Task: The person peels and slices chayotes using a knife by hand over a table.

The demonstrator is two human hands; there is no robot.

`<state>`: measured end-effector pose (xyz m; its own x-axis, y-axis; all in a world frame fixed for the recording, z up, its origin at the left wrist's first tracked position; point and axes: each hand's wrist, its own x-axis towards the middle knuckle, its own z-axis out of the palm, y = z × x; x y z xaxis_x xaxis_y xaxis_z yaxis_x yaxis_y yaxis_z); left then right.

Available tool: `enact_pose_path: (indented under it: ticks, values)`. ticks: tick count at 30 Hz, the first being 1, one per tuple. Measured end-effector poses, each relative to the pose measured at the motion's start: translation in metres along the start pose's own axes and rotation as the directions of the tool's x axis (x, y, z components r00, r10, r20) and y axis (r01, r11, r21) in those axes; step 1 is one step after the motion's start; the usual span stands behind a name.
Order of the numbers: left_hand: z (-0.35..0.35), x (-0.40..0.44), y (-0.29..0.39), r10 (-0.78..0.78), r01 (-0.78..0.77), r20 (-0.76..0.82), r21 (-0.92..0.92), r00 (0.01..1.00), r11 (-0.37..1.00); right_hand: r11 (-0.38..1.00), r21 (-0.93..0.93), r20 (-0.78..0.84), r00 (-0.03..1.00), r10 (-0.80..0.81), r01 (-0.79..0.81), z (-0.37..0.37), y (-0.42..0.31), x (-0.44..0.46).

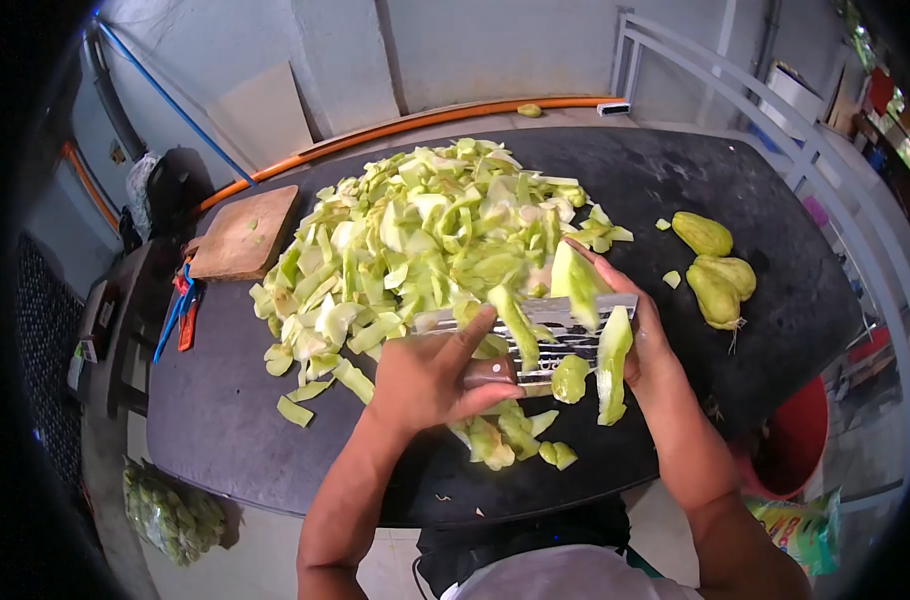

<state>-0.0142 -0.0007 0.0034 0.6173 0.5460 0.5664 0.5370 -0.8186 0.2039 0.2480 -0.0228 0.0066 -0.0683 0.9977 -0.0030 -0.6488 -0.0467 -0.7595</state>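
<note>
My left hand [425, 378] is wrapped round the brown handle [491, 372] of a cleaver. Its wide blade [550, 345] points right, with green slices clinging to it. In my right hand [643, 325] is a pale peeled chayote [573, 272], held just beyond the blade. A long chayote slice [613, 365] hangs by the blade's right end. Beyond both hands lies a large heap of cut chayote pieces [415, 230]. More scraps [500, 440] rest below the blade on the dark table [275, 465].
Whole chayotes [703, 235] lie on the right of the table. At the left edge sit a wooden board [245, 235] and tools with blue and orange handles [183, 310]. A red bin [790, 440] and a bag of green produce [173, 510] stand on the floor.
</note>
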Motion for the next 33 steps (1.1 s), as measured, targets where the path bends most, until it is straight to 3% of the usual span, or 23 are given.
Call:
enact_pose_path:
  ticks: [4, 6, 8, 10, 11, 12, 14, 15, 16, 18, 19, 22, 24, 26, 27, 30, 32, 33]
  values:
    - [-0.001, 0.001, -0.014, -0.166, 0.166, -0.024, -0.009, 0.986, 0.986, 0.99, 0.12, 0.007, 0.997, 0.076, -0.076, -0.015, 0.009, 0.008]
    - [-0.005, 0.001, -0.026, -0.355, 0.355, -0.001, 0.029, 0.935, 0.934, 0.987, 0.099, 0.044, 0.991, 0.123, -0.127, -0.015, 0.009, 0.005]
    - [-0.007, 0.005, -0.032, -0.519, 0.51, 0.013, 0.169, 0.855, 0.844, 0.993, 0.017, -0.018, 0.993, 0.115, -0.115, -0.011, 0.011, 0.01]
    - [-0.009, 0.007, -0.032, -0.614, 0.613, -0.051, 0.167, 0.788, 0.772, 0.987, 0.003, -0.078, 0.984, 0.162, -0.162, -0.021, 0.01, 0.015]
    - [-0.01, 0.01, -0.033, -0.653, 0.657, -0.084, 0.161, 0.752, 0.736, 0.942, 0.194, 0.089, 0.961, 0.261, -0.274, -0.029, 0.001, 0.016]
    - [-0.013, 0.012, -0.036, -0.689, 0.694, -0.092, 0.05, 0.719, 0.718, 0.916, 0.329, 0.042, 0.972, 0.23, -0.231, -0.022, -0.001, 0.017]
    - [-0.026, 0.022, -0.035, -0.715, 0.67, -0.024, -0.329, 0.699, 0.665, 0.959, 0.207, -0.096, 0.972, 0.216, -0.193, -0.023, -0.001, 0.017]
    - [-0.042, 0.033, -0.026, -0.751, 0.736, 0.101, -0.32, 0.653, 0.596, 0.956, 0.212, -0.164, 0.957, 0.24, -0.203, -0.024, 0.005, 0.022]
    - [-0.039, 0.03, -0.031, -0.705, 0.664, 0.09, -0.438, 0.703, 0.606, 0.953, 0.216, -0.231, 0.937, 0.263, -0.214, -0.028, 0.011, 0.029]
    - [-0.031, 0.032, -0.021, -0.691, 0.471, 0.084, -0.789, 0.718, 0.394, 0.939, 0.307, -0.189, 0.957, 0.221, -0.156, -0.031, 0.008, 0.038]
    - [-0.025, 0.031, -0.012, -0.692, 0.418, 0.077, -0.843, 0.718, 0.34, 0.934, 0.338, -0.176, 0.966, 0.187, -0.119, -0.026, 0.003, 0.042]
    - [-0.018, 0.024, 0.021, -0.681, 0.502, 0.24, -0.838, 0.692, 0.215, 0.92, 0.391, -0.143, 0.985, 0.1, -0.036, -0.02, -0.002, 0.049]
    - [-0.004, 0.014, 0.04, -0.659, 0.525, 0.243, -0.807, 0.712, 0.271, 0.918, 0.396, -0.206, 0.976, 0.076, 0.012, -0.012, 0.001, 0.053]
    - [0.007, 0.002, 0.049, -0.54, 0.437, 0.14, -0.766, 0.83, 0.472, 0.899, 0.436, -0.2, 0.979, 0.051, 0.042, -0.014, 0.01, 0.057]
    - [0.004, 0.009, 0.066, -0.577, 0.445, 0.153, -0.797, 0.803, 0.408, 0.897, 0.44, -0.199, 0.979, 0.053, 0.041, -0.011, 0.01, 0.055]
    - [-0.001, 0.009, 0.068, -0.54, 0.536, 0.255, -0.705, 0.802, 0.465, 0.87, 0.479, -0.216, 0.976, -0.013, 0.117, -0.025, 0.019, 0.052]
    - [-0.002, 0.009, 0.071, -0.552, 0.58, 0.312, -0.7, 0.773, 0.417, 0.805, 0.576, -0.185, 0.982, -0.044, 0.145, -0.027, 0.017, 0.048]
    - [-0.003, 0.009, 0.072, -0.556, 0.6, 0.339, -0.697, 0.759, 0.394, 0.826, 0.537, -0.236, 0.971, -0.049, 0.172, -0.026, 0.016, 0.049]
